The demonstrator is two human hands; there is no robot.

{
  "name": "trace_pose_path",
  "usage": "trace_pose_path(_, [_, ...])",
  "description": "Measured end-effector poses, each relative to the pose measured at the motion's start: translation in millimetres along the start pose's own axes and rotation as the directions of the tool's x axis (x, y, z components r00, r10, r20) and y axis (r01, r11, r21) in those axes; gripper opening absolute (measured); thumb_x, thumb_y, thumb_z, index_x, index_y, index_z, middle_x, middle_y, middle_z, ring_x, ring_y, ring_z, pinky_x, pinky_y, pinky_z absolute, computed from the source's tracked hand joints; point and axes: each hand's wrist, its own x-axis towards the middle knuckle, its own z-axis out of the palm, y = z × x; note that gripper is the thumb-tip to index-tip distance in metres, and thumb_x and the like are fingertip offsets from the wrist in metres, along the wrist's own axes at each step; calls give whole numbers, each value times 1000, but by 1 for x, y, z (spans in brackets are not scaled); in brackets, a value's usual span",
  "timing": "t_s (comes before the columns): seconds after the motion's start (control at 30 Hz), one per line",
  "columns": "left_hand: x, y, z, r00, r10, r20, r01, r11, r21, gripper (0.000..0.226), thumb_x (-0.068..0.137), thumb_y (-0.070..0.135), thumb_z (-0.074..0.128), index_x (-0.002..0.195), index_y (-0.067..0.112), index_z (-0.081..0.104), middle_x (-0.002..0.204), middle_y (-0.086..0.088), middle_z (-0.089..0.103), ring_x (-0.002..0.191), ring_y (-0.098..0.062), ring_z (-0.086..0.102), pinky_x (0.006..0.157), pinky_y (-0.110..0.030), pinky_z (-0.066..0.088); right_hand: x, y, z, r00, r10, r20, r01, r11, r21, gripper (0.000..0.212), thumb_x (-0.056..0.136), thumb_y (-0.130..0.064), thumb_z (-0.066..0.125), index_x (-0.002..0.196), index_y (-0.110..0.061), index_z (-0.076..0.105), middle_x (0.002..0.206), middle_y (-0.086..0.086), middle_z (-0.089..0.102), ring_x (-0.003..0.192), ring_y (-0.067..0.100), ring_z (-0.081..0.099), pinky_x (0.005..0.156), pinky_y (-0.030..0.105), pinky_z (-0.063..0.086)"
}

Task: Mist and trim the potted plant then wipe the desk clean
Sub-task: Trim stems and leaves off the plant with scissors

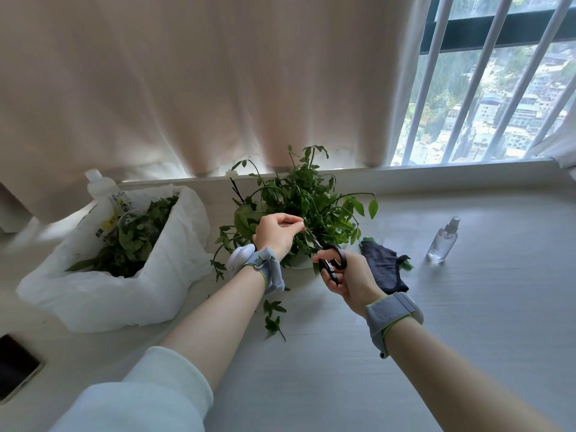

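The green potted plant (307,194) stands in a white pot at the back middle of the pale desk (343,353). My left hand (276,232) pinches a thin plant stem among the front leaves. My right hand (346,275) grips black-handled scissors (332,260), their blades pointing up-left into the foliage just below the pinched stem. A clear spray bottle (444,240) stands upright to the right of the plant. A dark cloth (385,266) lies crumpled between pot and bottle. Cut leaf sprigs (274,316) lie on the desk in front of the pot.
A white plastic bag (131,275) full of cut leaves sits at the left, with a white bottle (98,182) behind it. A dark phone (15,366) lies at the left front edge. A beige curtain (202,88) and a barred window (483,104) back the desk.
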Motion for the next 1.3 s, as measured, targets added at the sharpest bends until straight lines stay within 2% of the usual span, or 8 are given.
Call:
trace_pose_path(0.27, [4, -6, -1, 1000, -4, -11, 4, 999, 45, 23, 75, 26, 75, 55, 37, 68, 69, 16, 70, 87, -14, 69, 100, -43, 45, 0, 0, 0, 999, -34, 12, 34, 999, -10, 13, 83, -5, 60, 74, -2, 67, 46, 0, 44, 39, 9, 43, 33, 12, 32])
trace_pose_path(0.53, [3, -6, -2, 1000, 8, -5, -7, 999, 44, 26, 75, 24, 75, 54, 38, 68, 71, 16, 71, 88, -14, 69, 100, -43, 46, 4, 4, -1, 996, -73, 41, 75, 996, -45, 6, 80, -4, 63, 83, 1, 66, 52, 3, 45, 46, 12, 39, 38, 13, 29])
trace_pose_path(0.67, [1, -5, -2, 1000, 11, 2, -12, 999, 36, 27, 74, 25, 75, 54, 43, 68, 71, 16, 71, 87, -14, 70, 100, -44, 45, 3, 3, -2, 994, -93, 62, 96, 994, -47, 3, 81, -1, 64, 82, 1, 65, 52, 5, 43, 43, 11, 41, 34, 13, 29])
trace_pose_path(0.83, [0, -2, -2, 1000, 18, 8, -18, 1000, 5, 13, 63, 37, 67, 58, 49, 68, 66, 16, 71, 85, -14, 71, 99, -46, 46, 4, 6, -5, 987, -126, 105, 137, 985, -109, 3, 81, 0, 65, 80, 1, 63, 52, 5, 44, 45, 15, 39, 35, 15, 28])
trace_pose_path(1.0, [1, -6, -1, 1000, 11, 10, -11, 1000, -8, 20, 76, 24, 65, 62, 37, 70, 63, 16, 71, 87, -14, 71, 102, -46, 43, 1, 6, -6, 986, -113, 121, 129, 982, -141, 6, 79, 2, 64, 84, 5, 64, 52, 5, 43, 39, 10, 41, 34, 15, 28])
trace_pose_path(1.13, [-5, 0, -4, 1000, 21, -3, -21, 1000, -10, 17, 86, 15, 62, 78, 29, 70, 73, 8, 73, 87, -10, 69, 95, -33, 50, -1, 5, -4, 991, -82, 109, 96, 987, -130, 5, 77, -1, 62, 80, 1, 65, 51, 2, 42, 43, 9, 39, 35, 13, 26])
trace_pose_path(1.23, [-10, 5, -8, 998, 67, -19, -67, 997, 37, 18, 89, 15, 61, 104, 18, 70, 87, -3, 75, 78, -1, 63, 65, 1, 43, -3, 4, -4, 987, -99, 125, 114, 986, -122, 7, 78, -2, 59, 82, 2, 62, 50, 2, 40, 41, 9, 36, 34, 14, 25])
trace_pose_path(1.3, [-12, 6, -12, 991, 114, -65, -109, 991, 83, 21, 88, 16, 63, 109, 18, 69, 86, -3, 75, 77, -4, 64, 57, 3, 40, -4, 3, -3, 985, -117, 130, 133, 984, -118, 8, 79, -2, 59, 85, 3, 60, 49, 3, 39, 37, 9, 35, 32, 15, 24])
